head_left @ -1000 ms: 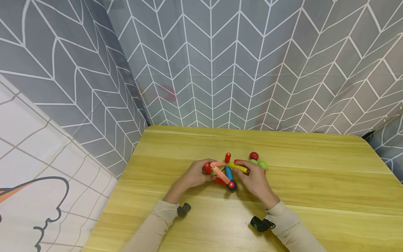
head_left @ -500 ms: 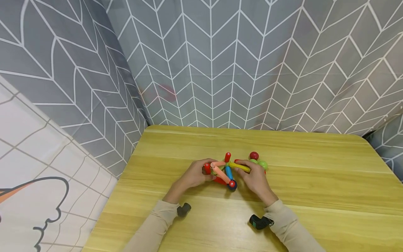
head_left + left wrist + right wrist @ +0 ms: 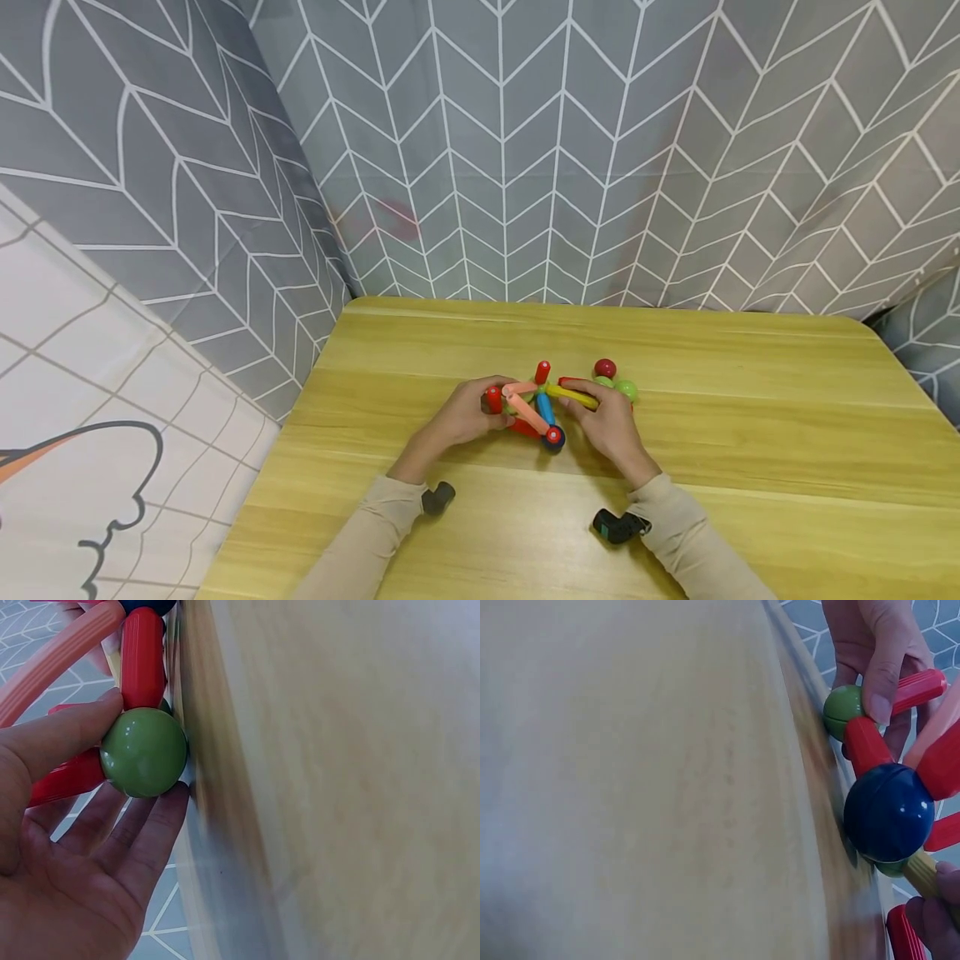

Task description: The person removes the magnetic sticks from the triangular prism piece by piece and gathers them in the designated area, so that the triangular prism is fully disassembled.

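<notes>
A toy frame of magnetic rods and balls stands on the table, seen in all views. My left hand (image 3: pixel 468 412) holds its left corner, thumb and fingers about a green ball (image 3: pixel 144 752) that joins red rods (image 3: pixel 142 658). Pinched in my right hand (image 3: pixel 611 427) is a yellow rod (image 3: pixel 572 395), its inner end at the frame's back corner. A dark blue ball (image 3: pixel 889 812) forms the front corner. Salmon rods (image 3: pixel 528 414) slope across the top, and a light blue rod (image 3: pixel 545 409) runs along the right side. Fingers hide part of the left corner.
Behind my right hand lie a dark red ball (image 3: pixel 605 368) and light green balls (image 3: pixel 626 390). A red rod (image 3: pixel 905 934) lies beside that hand. The wooden table (image 3: pixel 712 433) reaches back to a grey patterned curtain (image 3: pixel 562 150).
My right hand has shifted very slightly, and the yellow rod's outer end has swung a little to the right. The left hand holds still on the frame.
</notes>
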Available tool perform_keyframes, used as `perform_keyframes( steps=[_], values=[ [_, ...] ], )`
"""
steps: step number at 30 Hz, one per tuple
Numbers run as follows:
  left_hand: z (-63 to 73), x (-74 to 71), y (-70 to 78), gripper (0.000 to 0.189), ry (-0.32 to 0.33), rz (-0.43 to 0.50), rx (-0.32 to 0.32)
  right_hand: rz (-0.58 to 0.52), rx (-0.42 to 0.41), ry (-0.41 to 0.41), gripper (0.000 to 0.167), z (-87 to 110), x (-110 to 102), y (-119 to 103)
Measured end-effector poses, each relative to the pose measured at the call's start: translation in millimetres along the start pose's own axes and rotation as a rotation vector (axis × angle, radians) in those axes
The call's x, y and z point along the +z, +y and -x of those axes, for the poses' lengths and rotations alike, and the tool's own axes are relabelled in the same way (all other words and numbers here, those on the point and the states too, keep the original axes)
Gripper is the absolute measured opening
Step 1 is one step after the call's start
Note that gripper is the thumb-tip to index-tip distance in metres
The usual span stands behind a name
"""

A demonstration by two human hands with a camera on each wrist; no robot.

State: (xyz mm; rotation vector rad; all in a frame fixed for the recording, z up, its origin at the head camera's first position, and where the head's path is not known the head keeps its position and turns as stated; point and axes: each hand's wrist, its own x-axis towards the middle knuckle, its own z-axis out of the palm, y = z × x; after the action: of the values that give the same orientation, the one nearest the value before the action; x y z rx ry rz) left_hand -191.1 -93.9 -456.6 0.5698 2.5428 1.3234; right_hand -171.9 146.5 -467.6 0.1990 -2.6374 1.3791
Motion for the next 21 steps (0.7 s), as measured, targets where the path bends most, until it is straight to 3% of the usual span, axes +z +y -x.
perform_keyframes(
  steps=[8, 21],
  values=[
    [0.6, -0.4, -0.2, 0.049, 0.006, -0.005, 0.008, 0.029, -0.045, 0.027, 0.027, 0.0, 3.8, -1.8],
    [2.7, -1.0, -1.1, 0.050, 0.025, -0.013, 0.013, 0.043, 0.008, 0.004, 0.028, -2.2, 6.1, -6.2]
  ],
)
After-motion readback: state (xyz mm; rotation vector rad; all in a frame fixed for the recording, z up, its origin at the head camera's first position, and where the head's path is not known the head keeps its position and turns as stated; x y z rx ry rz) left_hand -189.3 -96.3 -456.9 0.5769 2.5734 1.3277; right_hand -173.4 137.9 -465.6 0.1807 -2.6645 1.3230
